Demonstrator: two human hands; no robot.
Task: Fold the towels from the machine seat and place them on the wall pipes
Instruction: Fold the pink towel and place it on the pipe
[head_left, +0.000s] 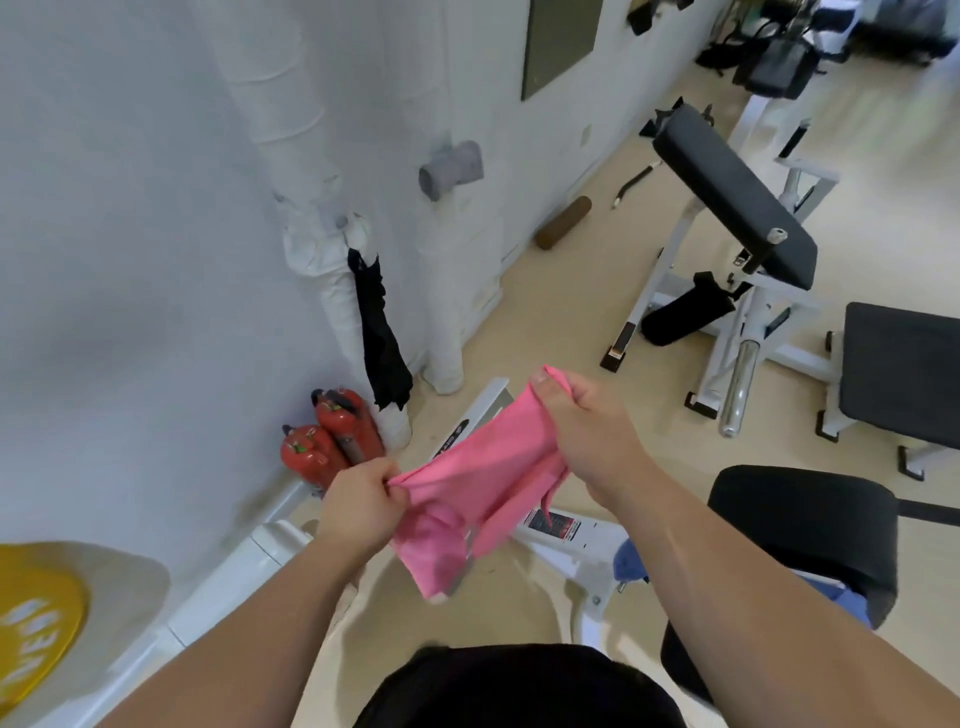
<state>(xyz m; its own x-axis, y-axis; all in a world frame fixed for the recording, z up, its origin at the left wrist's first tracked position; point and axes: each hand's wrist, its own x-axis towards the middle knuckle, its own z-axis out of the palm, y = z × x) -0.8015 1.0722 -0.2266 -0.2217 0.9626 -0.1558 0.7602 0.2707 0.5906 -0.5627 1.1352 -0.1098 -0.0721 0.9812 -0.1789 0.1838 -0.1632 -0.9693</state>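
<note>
The left grip (363, 501) is clenched on one corner of a pink towel (483, 483), with the fingers curled and pinching the bunched cloth. The right grip (587, 426), higher and farther out, grasps the opposite edge between the thumb and curled fingers, and a corner of cloth pokes up above the thumb. The towel hangs in the air, stretched slack between the two grips. Its lower part droops below and between them, doubled over on itself, with a grey strip near the bottom edge. Beyond the left grip, against the white wall, stand the wall pipes (337, 301), wrapped in white, and a black towel (379, 338) hangs draped from the joint of the nearer one. Two red fire extinguishers (332, 431) stand on the floor just beyond the left grip, at the foot of that pipe. Below and to the right of the right grip is the black machine seat (800, 525). A blue towel (631, 561) shows beside it, partly hidden by the right forearm. Under the hanging pink cloth runs the white machine frame (576, 540), which bears a label. Well beyond the right grip stands a padded bench (732, 197) on white legs. Far to the left of the left grip, nearer the person, lies a yellow disc (36, 608).
</note>
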